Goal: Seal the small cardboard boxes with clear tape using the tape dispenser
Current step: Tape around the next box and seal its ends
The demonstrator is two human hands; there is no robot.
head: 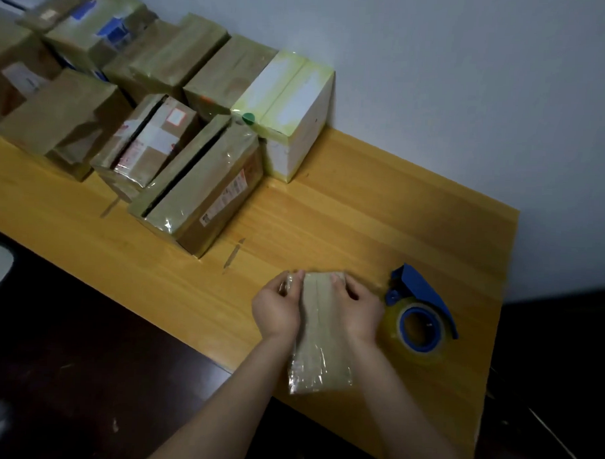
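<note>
A small flat cardboard box (pixel 319 346) wrapped in shiny clear tape lies on the wooden table (pixel 346 213) near its front edge. My left hand (pixel 278 305) grips the box's far left side, fingers curled over its edge. My right hand (pixel 355 306) presses on the far right side, fingertips on the top. The blue tape dispenser (pixel 420 310) with a roll of clear tape lies on the table just right of my right hand, held by neither hand.
Several taped cardboard boxes (pixel 199 188) are stacked at the back left of the table, with a white box (pixel 291 115) against the wall. Strips of tape (pixel 233 254) stick to the tabletop. The dark floor (pixel 84 359) lies below the front edge.
</note>
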